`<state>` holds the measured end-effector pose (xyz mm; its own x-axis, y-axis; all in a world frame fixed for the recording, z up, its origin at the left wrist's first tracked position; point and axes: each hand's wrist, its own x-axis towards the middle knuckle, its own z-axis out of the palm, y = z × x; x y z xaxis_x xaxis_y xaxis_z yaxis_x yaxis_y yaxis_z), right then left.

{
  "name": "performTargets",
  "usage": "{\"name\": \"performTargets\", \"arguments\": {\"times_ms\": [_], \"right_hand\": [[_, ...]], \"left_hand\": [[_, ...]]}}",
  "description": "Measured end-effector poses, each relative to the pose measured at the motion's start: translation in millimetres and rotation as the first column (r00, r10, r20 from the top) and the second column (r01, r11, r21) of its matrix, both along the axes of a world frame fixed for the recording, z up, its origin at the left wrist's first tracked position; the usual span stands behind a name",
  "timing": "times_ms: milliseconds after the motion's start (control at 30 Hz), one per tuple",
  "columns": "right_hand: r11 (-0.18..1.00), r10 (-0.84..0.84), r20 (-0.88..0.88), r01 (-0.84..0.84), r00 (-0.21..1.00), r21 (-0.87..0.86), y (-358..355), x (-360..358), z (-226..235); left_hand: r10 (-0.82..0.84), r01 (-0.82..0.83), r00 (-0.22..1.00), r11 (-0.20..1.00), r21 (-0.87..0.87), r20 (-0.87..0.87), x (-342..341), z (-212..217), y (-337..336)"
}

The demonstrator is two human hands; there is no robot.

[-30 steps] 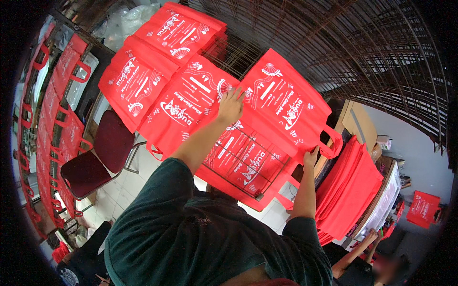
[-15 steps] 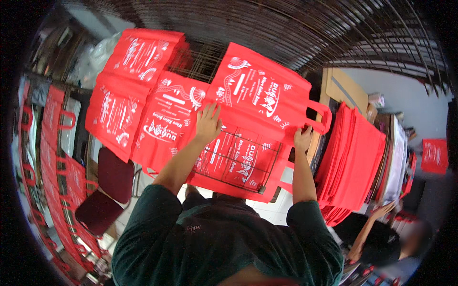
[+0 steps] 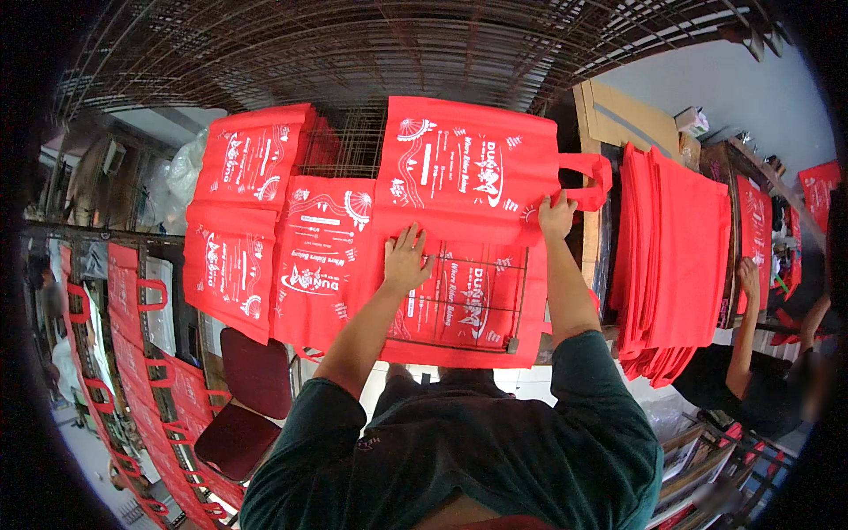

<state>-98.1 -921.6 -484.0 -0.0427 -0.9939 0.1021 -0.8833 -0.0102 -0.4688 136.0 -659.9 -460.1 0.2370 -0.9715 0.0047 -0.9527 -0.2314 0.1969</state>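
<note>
A red tote bag with white print lies across the far side of a wire rack, its loop handle pointing right. My left hand rests flat at its near left corner, fingers spread. At the near right corner, below the handle, my right hand has its fingers bent over the fabric, closed on the edge. Nearer to me, another printed red bag lies beneath a dark wire grid frame. One more red bag lies to the left of my left hand.
Further left are more printed red bags. A thick pile of folded red bags hangs on the right. Wire racks fill the far side. A maroon chair stands at left. Another person's arm reaches among bags at far right.
The far bag, tilted before, now lies squarer, and both hands have shifted with it. My right fingers have moved further onto its corner. The view has turned; the other person's arm is raised higher.
</note>
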Motion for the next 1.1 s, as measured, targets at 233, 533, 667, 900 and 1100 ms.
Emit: {"name": "performTargets", "arguments": {"times_ms": [233,533,667,900,1100], "right_hand": [[0.997,0.073,-0.038,-0.073,0.997,-0.008,-5.9,-4.7,0.7],[0.98,-0.064,0.662,0.172,0.746,-0.099,118.2,-120.8,37.4],[0.695,-0.445,0.895,0.619,-0.029,0.365,213.0,-255.8,29.2],[0.586,-0.453,0.818,0.573,-0.354,0.573,188.3,-309.3,123.5],[0.603,-0.394,0.901,0.687,-0.184,0.405,144.1,-365.0,123.2]], "left_hand": [[-0.007,0.009,1.0,0.995,0.102,-0.021,0.1,3.7,-1.3],[-0.065,0.06,0.996,0.994,-0.087,-0.057,-8.7,18.2,21.1],[-0.164,0.119,0.97,0.964,-0.24,-0.181,-23.6,31.9,64.0],[-0.241,0.214,0.915,0.97,-0.116,-0.323,-62.8,42.8,101.3],[-0.32,0.261,0.852,0.946,-0.194,-0.414,-85.5,81.2,85.3]]}}
